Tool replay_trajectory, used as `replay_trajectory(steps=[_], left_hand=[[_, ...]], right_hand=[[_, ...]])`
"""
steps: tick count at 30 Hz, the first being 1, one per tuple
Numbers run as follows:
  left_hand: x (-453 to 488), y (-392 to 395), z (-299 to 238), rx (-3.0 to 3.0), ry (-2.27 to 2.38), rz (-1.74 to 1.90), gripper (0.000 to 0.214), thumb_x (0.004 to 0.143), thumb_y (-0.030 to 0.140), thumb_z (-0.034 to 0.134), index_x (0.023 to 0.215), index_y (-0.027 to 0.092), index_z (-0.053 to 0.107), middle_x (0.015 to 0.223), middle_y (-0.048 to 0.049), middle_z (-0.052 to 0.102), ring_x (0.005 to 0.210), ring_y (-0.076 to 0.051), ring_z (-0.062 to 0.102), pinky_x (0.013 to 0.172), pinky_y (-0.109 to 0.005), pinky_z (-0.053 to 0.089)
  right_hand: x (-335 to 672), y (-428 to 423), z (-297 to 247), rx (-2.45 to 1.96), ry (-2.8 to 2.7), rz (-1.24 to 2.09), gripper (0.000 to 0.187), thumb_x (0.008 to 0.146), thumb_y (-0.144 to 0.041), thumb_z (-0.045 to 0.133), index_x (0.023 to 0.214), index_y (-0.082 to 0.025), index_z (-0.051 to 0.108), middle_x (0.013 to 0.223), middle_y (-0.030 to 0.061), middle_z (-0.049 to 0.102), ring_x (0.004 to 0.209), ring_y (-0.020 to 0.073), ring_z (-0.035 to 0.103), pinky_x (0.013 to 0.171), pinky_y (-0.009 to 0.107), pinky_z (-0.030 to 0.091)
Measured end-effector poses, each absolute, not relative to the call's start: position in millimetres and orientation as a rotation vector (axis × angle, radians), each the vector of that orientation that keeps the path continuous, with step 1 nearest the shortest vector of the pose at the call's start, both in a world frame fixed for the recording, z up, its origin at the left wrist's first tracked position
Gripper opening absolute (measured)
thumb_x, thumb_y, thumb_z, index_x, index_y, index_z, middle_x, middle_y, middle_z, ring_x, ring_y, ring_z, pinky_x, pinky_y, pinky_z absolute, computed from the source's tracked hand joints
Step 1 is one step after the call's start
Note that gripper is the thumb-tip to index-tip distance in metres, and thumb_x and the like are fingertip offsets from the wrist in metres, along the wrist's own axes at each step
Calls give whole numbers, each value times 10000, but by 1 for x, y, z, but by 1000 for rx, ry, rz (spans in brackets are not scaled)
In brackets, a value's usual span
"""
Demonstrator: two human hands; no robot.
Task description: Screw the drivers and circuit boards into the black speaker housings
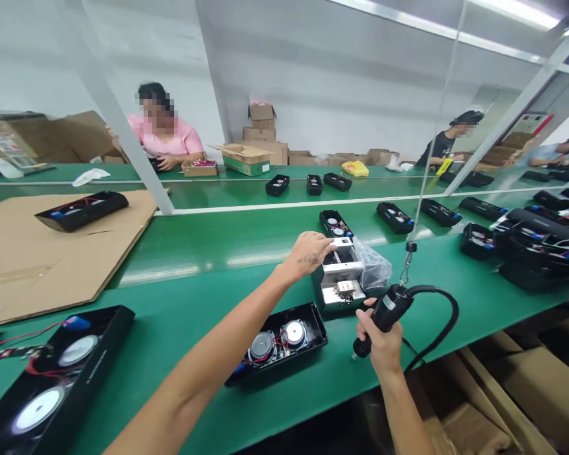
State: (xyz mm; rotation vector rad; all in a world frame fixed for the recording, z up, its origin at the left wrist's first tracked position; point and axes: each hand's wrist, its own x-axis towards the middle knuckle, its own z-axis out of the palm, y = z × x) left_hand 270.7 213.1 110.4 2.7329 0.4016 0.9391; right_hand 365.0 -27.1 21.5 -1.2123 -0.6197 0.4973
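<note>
Black cylindrical power screwdriver (389, 308), gripped by the right hand (385, 347), risked striking the silver metal box (342, 270) if swung; left hand (308, 254) grip was unclear.

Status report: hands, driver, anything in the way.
Left hand on silver-faced box. Right hand gripping black driver, tip apart from open speaker housing. Plastic bag beside box.

No lettering here is sharp enough to read. A line of small white print runs along the side of the black speaker housing (99, 357) toward the left end of the near bench (180, 309). The screwdriver (389, 309) by that bench's near edge bears a pale label, and the green-sided carton (244, 164) on the far bench (189, 181) a white one, both illegible.
</note>
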Motion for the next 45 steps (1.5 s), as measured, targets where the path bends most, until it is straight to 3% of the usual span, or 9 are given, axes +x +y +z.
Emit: replay_trajectory(steps=[2, 7, 11, 16, 28, 33, 37, 42, 45], left_hand=[[275, 219, 108, 2743, 375, 917, 299, 1121, 329, 572, 1098, 147, 809, 1102, -136, 809, 1059, -250, 743, 1037, -435, 565], [231, 192, 100, 2756, 226, 861, 97, 1014, 250, 730, 1028, 214, 818, 1367, -123, 724, 1349, -297, 641, 1172, -518, 517], [186, 151, 85, 2842, 19, 440, 45, 930, 212, 812, 910, 251, 822, 1540, -76, 637, 1503, -350, 540, 1296, -621, 398], [161, 123, 57, 2950, 67, 35, 94, 816, 142, 843, 803, 222, 795, 1670, -59, 536, 1583, -471, 431, 1308, -730, 316], [155, 112, 30, 3137, 97, 170, 200, 806, 26, 764, 893, 204, 792, 1675, -75, 537, 1562, -432, 468, 1226, -532, 464], [194, 138, 72, 2895, 124, 520, 178, 1012, 185, 699, 863, 212, 794, 1509, -86, 680, 1397, -309, 645, 1157, -473, 547], [239, 173, 125, 2659, 292, 769, 260, 1106, 285, 573, 1060, 219, 820, 1579, -99, 605, 1312, -268, 697, 1142, -434, 574], [232, 202, 138, 2619, 421, 713, 333, 1114, 430, 569, 1317, 234, 748, 1541, -106, 634, 1353, -266, 671, 1191, -414, 528], [182, 200, 116, 2592, 527, 551, 416, 1103, 499, 552, 1395, 241, 699, 1405, -105, 738, 1269, -269, 718, 1090, -406, 580]], right_hand=[[365, -28, 22, -1189, -609, 511, 430, 837, -457, 886, 1081, -217, 625, 564, -102, 529, 431, 114, 484, 454, 267, 412], [365, -32, 25, -1177, -629, 543, 430, 846, -457, 882, 1101, -214, 635, 569, -98, 536, 438, 119, 487, 465, 280, 426], [364, -30, 27, -1174, -623, 546, 402, 859, -433, 870, 1103, -213, 637, 579, -97, 539, 443, 115, 475, 474, 285, 412], [363, -29, 29, -1182, -618, 556, 413, 843, -442, 877, 1090, -210, 640, 591, -94, 532, 443, 116, 467, 470, 294, 400], [369, -32, 21, -1184, -674, 578, 430, 861, -474, 869, 1097, -207, 628, 561, -86, 536, 452, 133, 489, 483, 299, 439], [363, -31, 20, -1190, -622, 531, 454, 845, -503, 870, 1106, -210, 642, 573, -90, 511, 449, 125, 452, 481, 298, 410], [365, -33, 13, -1194, -604, 558, 487, 820, -497, 900, 1129, -218, 646, 595, -79, 542, 472, 131, 482, 495, 289, 426], [370, -36, 10, -1220, -620, 571, 536, 787, -536, 920, 1133, -227, 652, 597, -73, 550, 467, 150, 497, 477, 299, 435], [371, -40, 7, -1315, -634, 505, 545, 785, -566, 909, 1145, -226, 681, 682, -24, 653, 571, 198, 607, 569, 333, 534]])
